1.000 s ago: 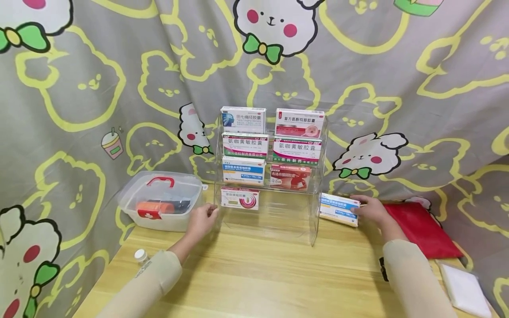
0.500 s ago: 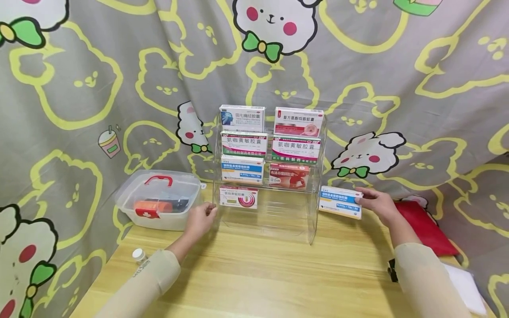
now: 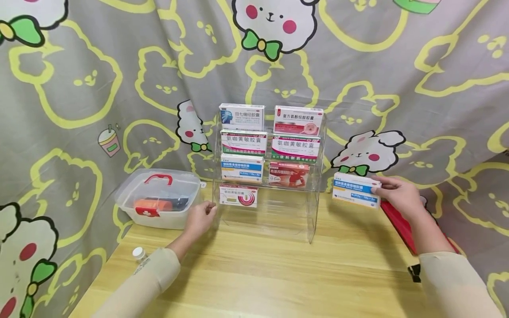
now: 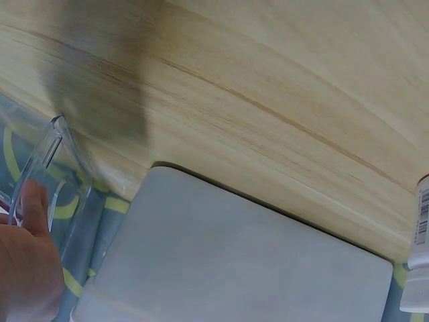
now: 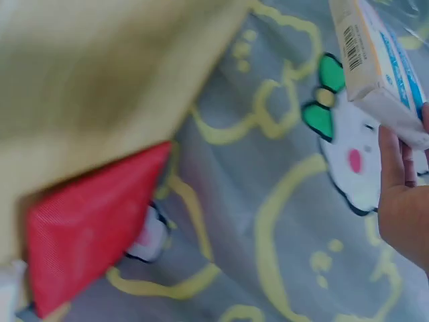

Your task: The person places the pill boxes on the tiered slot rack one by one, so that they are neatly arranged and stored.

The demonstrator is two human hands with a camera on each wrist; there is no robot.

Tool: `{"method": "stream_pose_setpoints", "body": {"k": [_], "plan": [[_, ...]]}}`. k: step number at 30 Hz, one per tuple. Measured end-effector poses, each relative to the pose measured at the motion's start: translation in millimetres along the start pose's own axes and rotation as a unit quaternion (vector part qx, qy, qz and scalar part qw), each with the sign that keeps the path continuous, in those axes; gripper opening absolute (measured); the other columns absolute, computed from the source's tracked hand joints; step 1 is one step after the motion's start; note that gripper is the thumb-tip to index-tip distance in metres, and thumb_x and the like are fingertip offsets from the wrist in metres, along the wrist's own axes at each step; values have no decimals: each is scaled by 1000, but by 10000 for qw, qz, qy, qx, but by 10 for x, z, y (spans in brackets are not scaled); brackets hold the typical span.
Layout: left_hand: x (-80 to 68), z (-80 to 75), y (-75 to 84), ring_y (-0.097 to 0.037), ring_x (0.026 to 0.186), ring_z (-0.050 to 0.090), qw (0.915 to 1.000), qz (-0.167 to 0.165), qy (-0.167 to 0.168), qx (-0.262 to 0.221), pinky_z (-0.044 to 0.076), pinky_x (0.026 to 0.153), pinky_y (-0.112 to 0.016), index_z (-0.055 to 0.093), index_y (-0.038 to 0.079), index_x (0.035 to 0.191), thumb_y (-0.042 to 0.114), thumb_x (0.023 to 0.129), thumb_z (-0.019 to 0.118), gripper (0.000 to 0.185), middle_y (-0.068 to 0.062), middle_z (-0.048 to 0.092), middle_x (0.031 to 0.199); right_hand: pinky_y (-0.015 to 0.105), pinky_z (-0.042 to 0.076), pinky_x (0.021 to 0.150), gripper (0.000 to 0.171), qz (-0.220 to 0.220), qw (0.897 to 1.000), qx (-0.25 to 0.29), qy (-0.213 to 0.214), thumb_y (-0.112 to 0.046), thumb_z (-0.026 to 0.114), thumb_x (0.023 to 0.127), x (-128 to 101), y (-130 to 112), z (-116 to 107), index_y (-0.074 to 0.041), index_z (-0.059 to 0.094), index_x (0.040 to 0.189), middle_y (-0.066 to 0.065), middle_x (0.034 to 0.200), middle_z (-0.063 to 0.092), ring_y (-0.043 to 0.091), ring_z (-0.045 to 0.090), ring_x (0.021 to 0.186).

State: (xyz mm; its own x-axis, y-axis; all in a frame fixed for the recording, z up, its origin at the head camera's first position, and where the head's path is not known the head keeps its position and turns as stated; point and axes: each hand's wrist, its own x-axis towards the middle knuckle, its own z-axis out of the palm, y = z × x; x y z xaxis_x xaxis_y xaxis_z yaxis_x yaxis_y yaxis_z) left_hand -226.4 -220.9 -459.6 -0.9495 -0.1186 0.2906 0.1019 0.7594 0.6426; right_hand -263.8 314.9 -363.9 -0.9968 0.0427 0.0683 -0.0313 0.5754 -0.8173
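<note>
A blue-and-white medicine box (image 3: 356,190) is held up right of the rack, pinched at its right end by my right hand (image 3: 399,198). In the right wrist view the same box (image 5: 375,67) shows its barcode side, with the right hand (image 5: 405,201) below it. My left hand (image 3: 200,218) grips the left side panel of the clear acrylic display rack (image 3: 278,216). Thumb and fingers straddle that panel in the left wrist view, where the left hand (image 4: 30,261) is partly cut off. Medicine boxes fill the rack's upper three tiers in pairs; a single white-and-pink box (image 3: 238,196) sits bottom left.
A clear first-aid case (image 3: 159,198) with a red handle stands left of the rack. Nearer lies a white-capped bottle (image 3: 139,254). On the right are a red pouch (image 3: 401,227) and a small black object (image 3: 415,273), partly behind the right arm. A patterned curtain (image 3: 358,53) hangs behind.
The right hand has lifted the blue-and-white box and carried it to the right, away from the rack's side. My left hand has stayed on the rack.
</note>
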Motion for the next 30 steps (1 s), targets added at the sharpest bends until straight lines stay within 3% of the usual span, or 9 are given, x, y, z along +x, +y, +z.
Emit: {"method": "stream_pose_setpoints", "body": {"k": [8, 12, 15, 22, 26, 30], "plan": [[-2, -21, 25, -25, 74, 66, 10000, 64, 24, 18, 55, 69, -38, 69, 0, 93, 12, 86, 64, 15, -13, 70, 83, 12, 51, 66, 57, -32, 9985, 25, 547, -38, 66, 85, -109, -303, -140, -13, 54, 134, -4, 112, 49, -2, 55, 81], [-3, -2, 19, -25, 74, 66, 9999, 42, -33, 91, 55, 69, -38, 68, 0, 93, 12, 86, 64, 14, -13, 70, 83, 12, 50, 64, 53, 61, 9969, 413, 668, -35, 69, 83, -113, -394, -183, -17, 57, 131, -20, 97, 54, -4, 56, 79], [2, -7, 15, -25, 75, 66, 9999, 40, -23, 107, 55, 70, -38, 68, -1, 93, 12, 87, 63, 15, -13, 70, 84, 12, 50, 62, 46, 31, 9919, 1027, 742, -27, 72, 82, -101, -454, -229, -21, 62, 126, -26, 85, 60, -5, 60, 73], [-16, -3, 28, -25, 75, 66, 9998, 113, 55, 134, 55, 69, -38, 69, -1, 93, 12, 86, 63, 16, -14, 71, 83, 11, 51, 61, 35, -303, 9582, 2718, 844, -7, 74, 78, -125, -542, -262, -18, 71, 111, -13, 81, 67, 1, 64, 68], [-13, -8, 35, -26, 76, 66, 9998, 111, 30, 154, 55, 71, -39, 69, -1, 93, 12, 86, 63, 16, -14, 71, 84, 12, 52, 62, 32, -638, 9418, 3159, 960, -1, 73, 77, -126, -652, -179, -13, 73, 107, -8, 81, 67, 3, 64, 68], [-14, -11, 38, -26, 78, 67, 9999, 62, 7, 146, 55, 72, -39, 69, 0, 94, 12, 87, 63, 16, -13, 71, 85, 14, 53, 62, 29, -1110, 9270, 3493, 797, 6, 71, 77, -122, -777, -27, -8, 73, 101, -5, 78, 70, 5, 65, 67]]}}
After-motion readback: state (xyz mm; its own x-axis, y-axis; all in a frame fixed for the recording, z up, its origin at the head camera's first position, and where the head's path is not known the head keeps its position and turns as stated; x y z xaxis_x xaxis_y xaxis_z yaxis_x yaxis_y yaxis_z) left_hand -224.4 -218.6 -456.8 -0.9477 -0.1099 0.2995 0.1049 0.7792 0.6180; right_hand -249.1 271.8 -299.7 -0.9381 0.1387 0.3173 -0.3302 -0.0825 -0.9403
